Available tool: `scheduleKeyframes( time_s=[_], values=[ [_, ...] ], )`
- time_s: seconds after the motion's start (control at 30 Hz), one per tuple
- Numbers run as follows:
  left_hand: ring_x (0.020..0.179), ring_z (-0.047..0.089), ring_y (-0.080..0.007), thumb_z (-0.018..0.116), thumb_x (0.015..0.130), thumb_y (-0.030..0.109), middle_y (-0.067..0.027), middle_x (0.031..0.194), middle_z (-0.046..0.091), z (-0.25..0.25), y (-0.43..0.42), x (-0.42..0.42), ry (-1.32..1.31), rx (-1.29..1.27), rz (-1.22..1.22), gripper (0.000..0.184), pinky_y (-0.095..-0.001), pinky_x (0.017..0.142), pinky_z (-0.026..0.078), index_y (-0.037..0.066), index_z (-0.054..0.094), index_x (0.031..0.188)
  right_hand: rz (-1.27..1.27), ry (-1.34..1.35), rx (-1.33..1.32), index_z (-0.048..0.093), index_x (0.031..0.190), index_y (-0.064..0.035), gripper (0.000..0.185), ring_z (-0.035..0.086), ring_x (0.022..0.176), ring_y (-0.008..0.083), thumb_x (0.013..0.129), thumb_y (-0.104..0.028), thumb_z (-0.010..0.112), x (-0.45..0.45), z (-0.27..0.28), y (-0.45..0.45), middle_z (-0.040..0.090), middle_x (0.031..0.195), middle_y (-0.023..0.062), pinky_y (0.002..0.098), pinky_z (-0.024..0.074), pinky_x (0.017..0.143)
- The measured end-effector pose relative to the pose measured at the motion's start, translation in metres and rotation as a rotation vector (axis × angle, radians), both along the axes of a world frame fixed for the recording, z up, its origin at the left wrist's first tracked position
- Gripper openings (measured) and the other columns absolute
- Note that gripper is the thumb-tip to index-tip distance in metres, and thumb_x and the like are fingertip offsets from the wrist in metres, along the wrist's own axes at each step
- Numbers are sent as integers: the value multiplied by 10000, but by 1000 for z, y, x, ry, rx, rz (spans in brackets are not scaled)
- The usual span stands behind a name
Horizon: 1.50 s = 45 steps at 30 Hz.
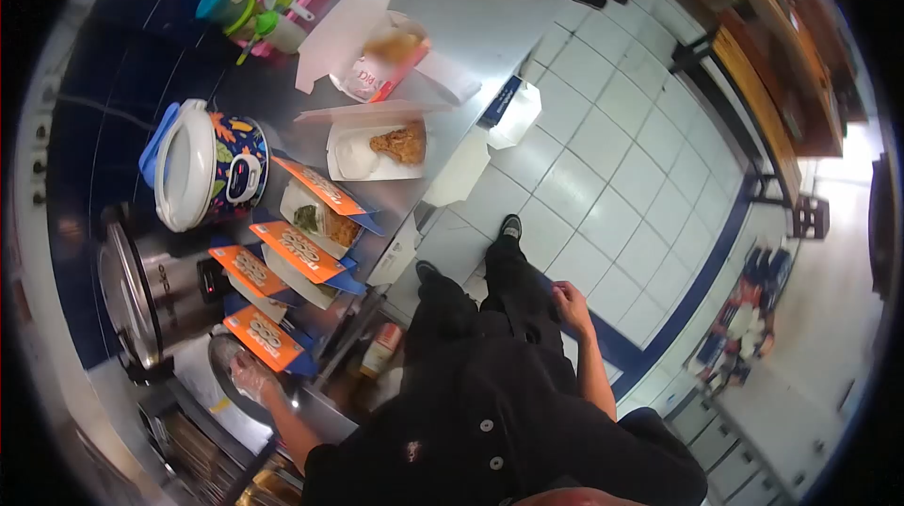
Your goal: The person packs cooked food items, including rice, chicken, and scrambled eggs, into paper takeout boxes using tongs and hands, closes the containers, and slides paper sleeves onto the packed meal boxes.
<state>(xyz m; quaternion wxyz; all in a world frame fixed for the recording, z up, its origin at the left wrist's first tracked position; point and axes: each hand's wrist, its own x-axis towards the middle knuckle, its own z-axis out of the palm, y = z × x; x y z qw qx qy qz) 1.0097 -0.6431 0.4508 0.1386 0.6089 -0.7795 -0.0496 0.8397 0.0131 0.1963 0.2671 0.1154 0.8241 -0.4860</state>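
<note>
My left hand (250, 376), in a clear plastic glove, reaches into a dark-rimmed metal bowl (221, 353) at the lower left. Its fingertips point down inside, and whatever they may touch is hidden. Close by stand several orange-and-blue food boxes (264, 337) with their lids up. One box (323, 216) shows something green and a fried piece. Farther along the counter, a white box (377, 150) holds white rice and fried chicken (399, 143). My right hand (569, 303) hangs beside my leg, bare, its fingers loosely bent with nothing seen in them.
Along the wall stand a patterned rice cooker (221, 167) and a larger steel cooker (155, 285). An open box (381, 68) and pink basket (256, 40) occupy the far counter. An open carton (513, 115) is at the counter edge. A bottle (381, 348) stands below.
</note>
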Motion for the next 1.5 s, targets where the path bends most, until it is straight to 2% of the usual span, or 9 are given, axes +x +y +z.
scheduleKeyframes(
  time_s=[0.17, 0.3, 0.43, 0.57, 0.9, 0.97, 1.03, 1.3, 1.5],
  values=[
    [897, 701, -356, 613, 960, 302, -164, 1003, 727, -62, 119, 79, -273, -321, 195, 277, -469, 787, 543, 47, 688, 1039, -136, -32, 79, 679, 1142, -87, 206, 455, 457, 86, 986, -213, 634, -65, 10, 96, 621, 680, 43, 269, 349, 403],
    [918, 719, -280, 614, 937, 215, -137, 1003, 741, -145, 245, 122, -185, 177, 300, 193, -422, 784, 554, 48, 709, 953, -231, -166, 259, 694, 1085, -61, 345, 404, 425, 89, 981, -383, 627, -90, 4, 162, 468, 554, -11, 282, 315, 387],
    [1016, 698, -340, 550, 962, 247, -178, 1067, 722, -246, 348, 118, -671, 697, -142, 257, -451, 849, 559, 63, 728, 985, -292, -351, 356, 725, 1055, 17, 450, 648, 1049, 264, 943, -411, 642, -113, 19, 185, 724, 1056, 194, 378, 466, 951],
    [1133, 631, -380, 514, 957, 297, -211, 1181, 664, -265, 371, 36, -428, 994, -612, 326, -475, 952, 509, 65, 696, 1097, -194, -363, 462, 719, 1096, 17, 466, 662, 922, 243, 911, -407, 663, -144, 26, 191, 717, 987, 189, 372, 511, 818],
    [1091, 645, -315, 516, 974, 310, -158, 1157, 683, -293, 314, -151, -51, 998, -117, 291, -407, 951, 501, 103, 686, 1086, -63, -414, 362, 692, 1065, -85, 280, 424, 457, 87, 916, -322, 678, -292, 43, 221, 494, 615, -19, 287, 330, 376],
    [1034, 681, -308, 577, 964, 341, -140, 1077, 721, -319, 313, -171, -149, 763, -556, 290, -412, 924, 521, 109, 701, 1087, -55, -482, 327, 686, 1086, -100, 280, 417, 456, 82, 926, -330, 674, -330, 63, 229, 481, 616, -26, 276, 326, 373],
    [1038, 685, -309, 591, 960, 346, -138, 1077, 728, -334, 331, -206, -22, 849, -414, 294, -411, 934, 520, 106, 711, 1080, -55, -541, 349, 674, 1122, -115, 287, 403, 462, 68, 946, -342, 662, -369, 67, 230, 452, 612, -42, 256, 311, 370],
    [1261, 546, -362, 472, 1036, 274, -171, 1337, 618, -339, 360, -327, -410, 755, -832, 399, -490, 1098, 395, 53, 599, 1344, 153, 153, 462, 736, 1066, -82, 270, 546, 579, 117, 984, -305, 606, -540, 25, 211, 625, 675, 31, 311, 454, 552],
    [1303, 531, -309, 588, 977, 299, -137, 1339, 619, -354, 404, -357, -501, 836, -520, 425, -452, 1137, 377, 79, 587, 1340, 171, 436, 255, 708, 1071, -34, 299, 634, 659, 146, 1017, -287, 558, -799, 96, 56, 668, 725, 83, 314, 497, 631]
  ],
)
